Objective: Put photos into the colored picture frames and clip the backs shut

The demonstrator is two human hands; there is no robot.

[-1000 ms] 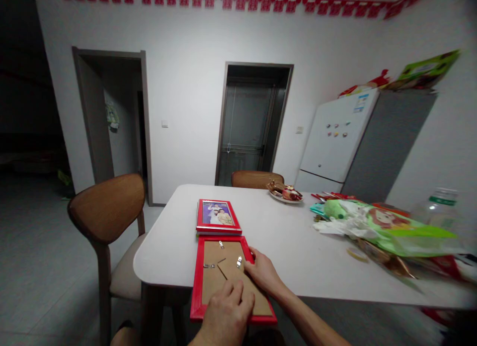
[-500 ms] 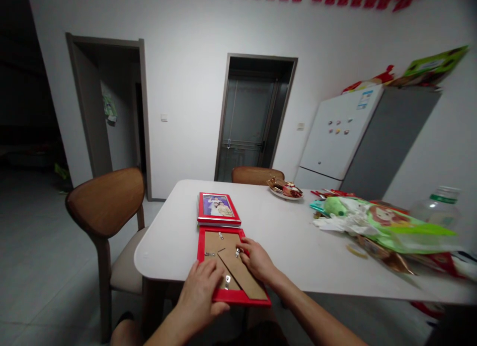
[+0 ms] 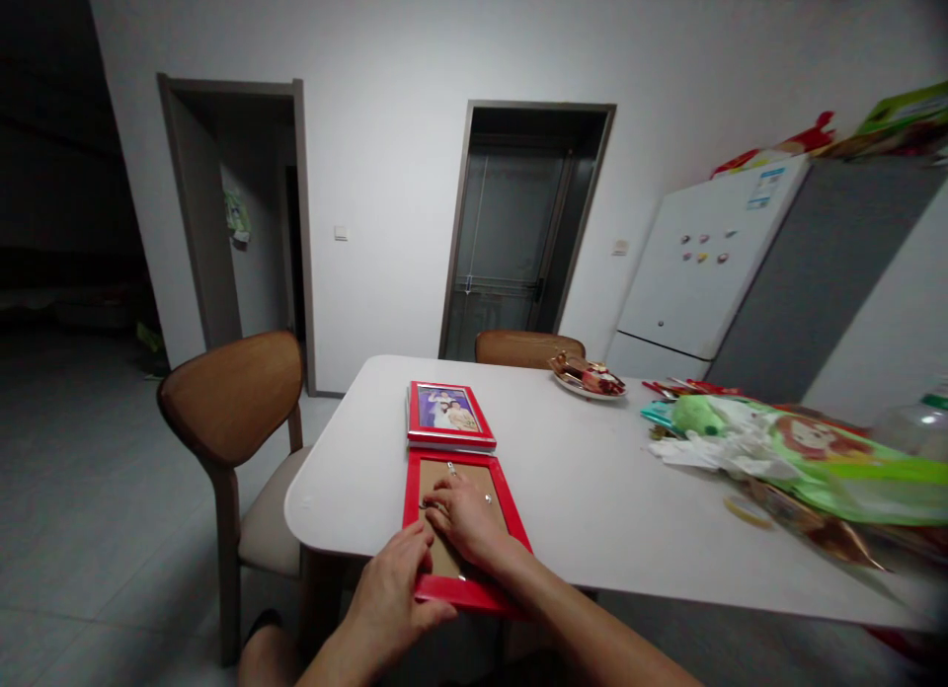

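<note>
A red picture frame lies back side up at the table's near edge, its brown backing board and small metal clips showing. My left hand holds the lower left side of this frame, thumb at the bottom edge. Over the backing, my right hand has its bent fingers at the left clip, and it covers most of the board's middle. What the right fingertips grip, if anything, is hidden. Beyond it lies a second red frame with a photo facing up, on top of another frame.
The white table holds a plate of wrapped items at the back and a heap of green bags and tissues on the right. A brown chair stands at the left; another chair is behind.
My right hand has moved left from the right-hand clip to the left one. My left hand still rests on the frame's left side. The view has shifted slightly.
</note>
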